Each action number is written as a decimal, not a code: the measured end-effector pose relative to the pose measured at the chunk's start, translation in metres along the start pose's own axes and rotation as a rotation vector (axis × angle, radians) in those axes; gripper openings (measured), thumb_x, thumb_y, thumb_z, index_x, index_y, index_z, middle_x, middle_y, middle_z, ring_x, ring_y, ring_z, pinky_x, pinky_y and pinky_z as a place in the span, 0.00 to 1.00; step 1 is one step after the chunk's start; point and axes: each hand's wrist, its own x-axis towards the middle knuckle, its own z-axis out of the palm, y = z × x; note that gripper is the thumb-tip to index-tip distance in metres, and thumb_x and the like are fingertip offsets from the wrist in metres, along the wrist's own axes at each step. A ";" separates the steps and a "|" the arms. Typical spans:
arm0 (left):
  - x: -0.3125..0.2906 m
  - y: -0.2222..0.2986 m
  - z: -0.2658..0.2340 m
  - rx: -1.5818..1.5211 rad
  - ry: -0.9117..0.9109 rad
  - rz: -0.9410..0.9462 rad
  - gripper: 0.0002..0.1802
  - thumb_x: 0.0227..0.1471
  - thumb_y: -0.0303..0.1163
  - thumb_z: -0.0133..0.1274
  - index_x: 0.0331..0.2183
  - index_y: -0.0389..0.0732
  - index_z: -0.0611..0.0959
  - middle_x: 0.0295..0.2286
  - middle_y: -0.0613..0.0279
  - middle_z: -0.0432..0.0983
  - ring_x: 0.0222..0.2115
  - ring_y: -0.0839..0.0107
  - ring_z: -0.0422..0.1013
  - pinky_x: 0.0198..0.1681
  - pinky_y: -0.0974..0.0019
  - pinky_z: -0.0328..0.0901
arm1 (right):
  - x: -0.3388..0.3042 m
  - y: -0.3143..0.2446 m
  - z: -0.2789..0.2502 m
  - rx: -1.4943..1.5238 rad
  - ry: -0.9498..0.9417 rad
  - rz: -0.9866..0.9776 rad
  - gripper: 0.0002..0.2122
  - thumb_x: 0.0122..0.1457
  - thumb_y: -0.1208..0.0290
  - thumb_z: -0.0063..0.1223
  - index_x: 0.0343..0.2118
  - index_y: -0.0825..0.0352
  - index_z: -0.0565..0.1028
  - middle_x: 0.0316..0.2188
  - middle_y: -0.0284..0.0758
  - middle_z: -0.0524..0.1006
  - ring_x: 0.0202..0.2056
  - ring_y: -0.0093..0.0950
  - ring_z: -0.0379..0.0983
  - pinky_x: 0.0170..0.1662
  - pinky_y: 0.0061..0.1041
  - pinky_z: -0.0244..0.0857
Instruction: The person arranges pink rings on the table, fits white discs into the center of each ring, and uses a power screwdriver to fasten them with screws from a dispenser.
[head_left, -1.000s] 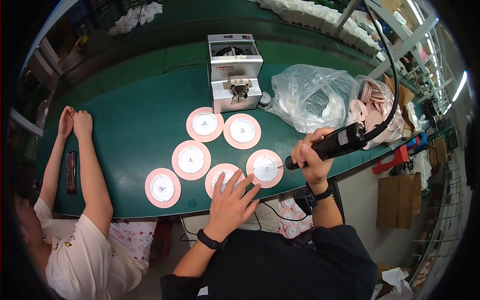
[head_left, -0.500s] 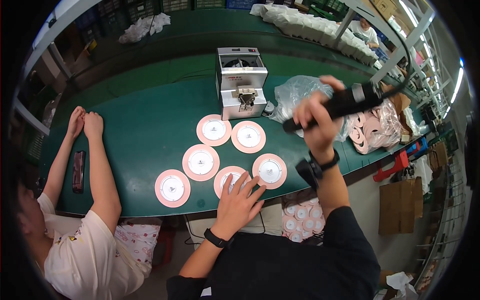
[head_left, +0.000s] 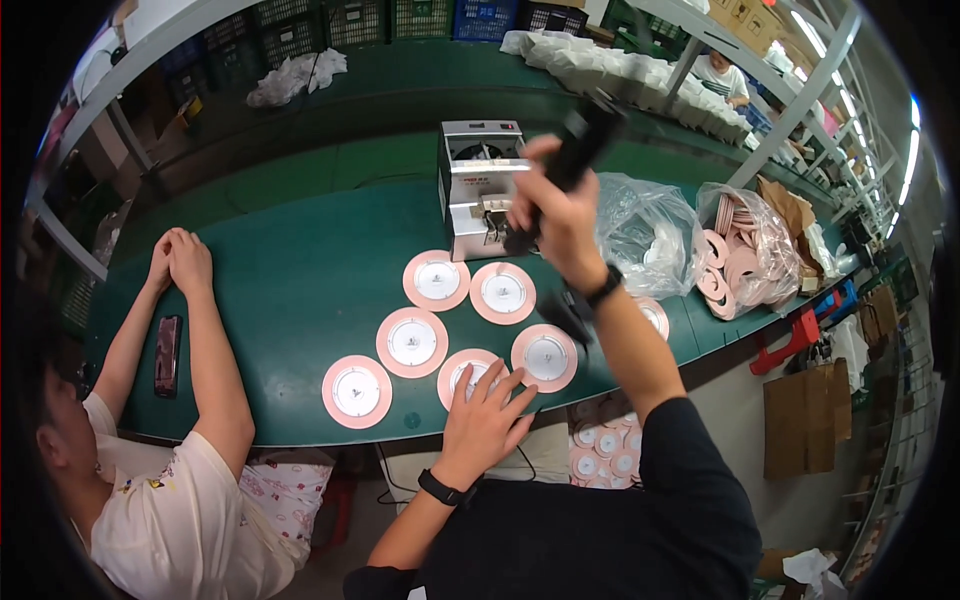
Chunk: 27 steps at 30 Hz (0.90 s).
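Note:
My right hand (head_left: 565, 222) is wrapped round a black electric screwdriver (head_left: 592, 128), raised in front of the silver screw feeder (head_left: 465, 190). The tool's tip is blurred near the feeder's front. My left hand (head_left: 480, 420) lies with fingers spread on a pink-rimmed disc with a white centre (head_left: 450, 384). Its fingertips reach toward the neighbouring disc (head_left: 547, 358) on the right. Several matching discs (head_left: 412, 342) lie flat on the green table (head_left: 270, 330). Another disc (head_left: 656, 318) is partly hidden behind my right forearm.
A co-worker's clasped hands (head_left: 183, 262) rest on the table at the left, near a phone (head_left: 168, 357). Clear plastic bags (head_left: 650, 225) and a bag of pink rings (head_left: 745, 260) are at the right. More discs (head_left: 607, 447) are stacked below the front edge.
My right hand has swung the screwdriver leftward to the screw feeder, and the tool is now more upright. My left hand stays on the same disc. The whole view has shifted slightly.

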 end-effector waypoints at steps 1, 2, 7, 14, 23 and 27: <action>-0.001 0.000 0.000 0.000 -0.002 -0.017 0.24 0.54 0.43 0.62 0.52 0.54 0.83 0.56 0.66 0.73 0.62 0.57 0.64 0.68 0.40 0.50 | -0.029 -0.012 -0.002 0.056 -0.010 0.018 0.16 0.60 0.78 0.58 0.50 0.67 0.68 0.17 0.28 0.66 0.15 0.20 0.63 0.22 0.26 0.62; 0.000 -0.002 0.000 -0.001 0.002 -0.028 0.24 0.54 0.43 0.62 0.52 0.54 0.83 0.56 0.66 0.73 0.62 0.57 0.64 0.68 0.40 0.50 | -0.052 -0.017 -0.007 0.052 -0.040 -0.065 0.18 0.60 0.78 0.56 0.52 0.67 0.65 0.17 0.28 0.66 0.15 0.21 0.62 0.22 0.26 0.62; -0.001 -0.001 -0.001 -0.010 0.008 -0.032 0.24 0.54 0.43 0.63 0.52 0.54 0.83 0.56 0.66 0.73 0.62 0.57 0.64 0.68 0.40 0.50 | -0.144 -0.045 -0.036 0.016 -0.090 -0.135 0.21 0.61 0.79 0.53 0.55 0.66 0.59 0.17 0.29 0.65 0.15 0.22 0.62 0.23 0.28 0.63; 0.002 -0.002 0.000 -0.001 -0.005 -0.034 0.23 0.53 0.43 0.63 0.52 0.55 0.83 0.56 0.66 0.73 0.63 0.57 0.63 0.68 0.40 0.50 | -0.173 -0.039 -0.050 -0.059 -0.049 -0.049 0.18 0.60 0.81 0.52 0.50 0.66 0.60 0.17 0.31 0.66 0.16 0.24 0.63 0.24 0.31 0.65; 0.002 0.002 -0.002 0.013 -0.004 -0.029 0.24 0.54 0.44 0.63 0.52 0.55 0.83 0.56 0.67 0.73 0.63 0.58 0.63 0.68 0.40 0.50 | -0.178 -0.015 -0.051 -0.067 -0.043 0.018 0.19 0.57 0.88 0.57 0.48 0.70 0.64 0.22 0.33 0.73 0.21 0.20 0.69 0.29 0.22 0.67; 0.001 0.001 -0.002 0.026 0.001 -0.029 0.24 0.54 0.45 0.62 0.53 0.54 0.83 0.57 0.67 0.72 0.63 0.59 0.63 0.68 0.40 0.50 | -0.174 -0.013 -0.045 -0.191 -0.107 0.032 0.20 0.56 0.88 0.60 0.48 0.70 0.65 0.23 0.32 0.74 0.23 0.18 0.70 0.29 0.19 0.64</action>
